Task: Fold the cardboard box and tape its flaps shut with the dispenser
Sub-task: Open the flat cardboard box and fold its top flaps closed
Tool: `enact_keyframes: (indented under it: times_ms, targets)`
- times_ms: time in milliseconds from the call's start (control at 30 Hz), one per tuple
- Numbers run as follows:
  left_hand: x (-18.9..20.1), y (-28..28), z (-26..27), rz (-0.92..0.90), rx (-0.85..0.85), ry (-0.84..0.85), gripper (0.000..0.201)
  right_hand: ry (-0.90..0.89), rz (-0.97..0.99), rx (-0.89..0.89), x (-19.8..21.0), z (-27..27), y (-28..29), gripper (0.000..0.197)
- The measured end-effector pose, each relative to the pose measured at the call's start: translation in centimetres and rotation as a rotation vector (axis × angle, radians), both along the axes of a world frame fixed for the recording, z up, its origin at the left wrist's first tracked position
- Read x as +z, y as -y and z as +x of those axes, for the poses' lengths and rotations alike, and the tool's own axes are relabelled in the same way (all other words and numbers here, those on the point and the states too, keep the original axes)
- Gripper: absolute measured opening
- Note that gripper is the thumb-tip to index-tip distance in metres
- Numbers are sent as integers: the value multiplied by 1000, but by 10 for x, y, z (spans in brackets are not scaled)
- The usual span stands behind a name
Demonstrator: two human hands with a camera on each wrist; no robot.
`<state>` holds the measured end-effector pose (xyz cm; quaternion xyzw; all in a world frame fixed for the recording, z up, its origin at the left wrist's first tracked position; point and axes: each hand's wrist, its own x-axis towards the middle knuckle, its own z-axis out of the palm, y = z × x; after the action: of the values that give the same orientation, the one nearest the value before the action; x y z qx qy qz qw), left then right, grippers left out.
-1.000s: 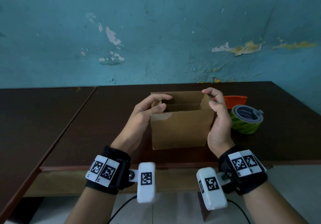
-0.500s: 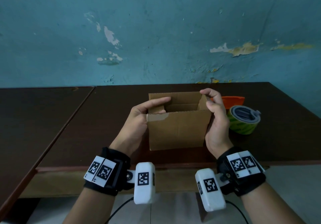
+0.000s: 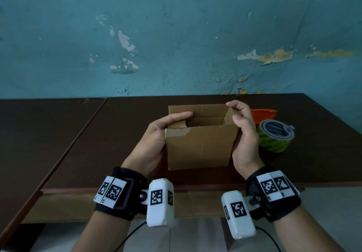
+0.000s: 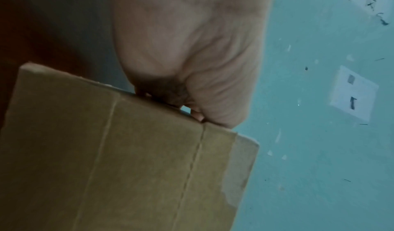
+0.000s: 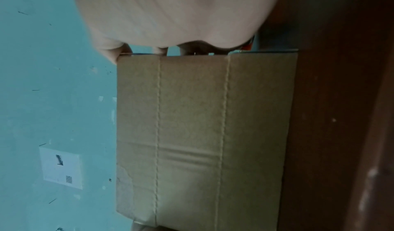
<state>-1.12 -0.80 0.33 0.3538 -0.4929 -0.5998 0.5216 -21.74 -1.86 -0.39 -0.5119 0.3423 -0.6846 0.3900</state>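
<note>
A brown cardboard box point(image 3: 199, 146) stands upright on the dark table point(image 3: 98, 144), its top open and its far flap raised. My left hand point(image 3: 156, 136) lies against the box's left side, with its fingers stretched flat over the left flap point(image 3: 180, 123) and pressing it inward. My right hand point(image 3: 244, 134) is at the right side, and its thumb and forefinger pinch the top of the right flap point(image 3: 228, 116). The left wrist view shows my left hand point(image 4: 192, 49) touching the box point(image 4: 127, 158) along its edge. In the right wrist view my right hand point(image 5: 181, 15) sits above the box point(image 5: 202, 125). The green tape dispenser point(image 3: 276, 136) lies just right of my right hand.
An orange object point(image 3: 262, 113) lies behind the dispenser. A peeling teal wall point(image 3: 176, 36) runs along the back of the table. A seam point(image 3: 82, 134) divides this table from another on the left. The front edge point(image 3: 195, 188) is close below the box.
My left fingers have straightened and slid over the left flap, folding it inward. My right hand keeps its pinch on the right flap. The box has barely shifted.
</note>
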Motion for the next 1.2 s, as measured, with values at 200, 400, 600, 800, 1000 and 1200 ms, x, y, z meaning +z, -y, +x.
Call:
enact_keyframes:
  times_ms: [200,400,600,800,1000,1200]
  targets:
    - [-6,0,5,29,111,-153,36,-36,10,-4,0,-5,-2,42]
    - [-6,-3,-1,-106,179,-106,33,-21,23,-3,1,-5,-2,37]
    - [-7,-4,-6,-144,102,-48,39,138,94,16,3,-4,-2,34]
    - [-7,-2,-2,-151,49,-52,41,38,87,39,3,-4,2,26]
    - [-9,0,2,-151,-2,-73,50,125,150,87,-1,-7,1,34]
    - [-9,1,2,-147,2,-90,53,223,204,102,1,-8,1,32]
